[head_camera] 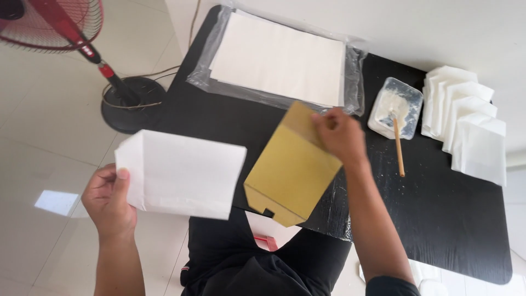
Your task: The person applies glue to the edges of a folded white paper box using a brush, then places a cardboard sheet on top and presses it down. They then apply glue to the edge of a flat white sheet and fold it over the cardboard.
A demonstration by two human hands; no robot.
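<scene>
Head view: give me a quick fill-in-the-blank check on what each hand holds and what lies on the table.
1. The left hand holds a folded white paper bag by its ____ edge.
2. The right hand pinches the top of a ____ cardboard template.
3. The wooden stick rests with one end in the clear ____ of white paste.
4. The finished white bags are stacked at the table's ____ end.

Missing words: left; yellow; tub; right

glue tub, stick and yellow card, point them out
glue tub [410, 90], head view, its clear rim
stick [399, 151], head view, middle of its shaft
yellow card [290, 172], head view, middle of its face
</scene>
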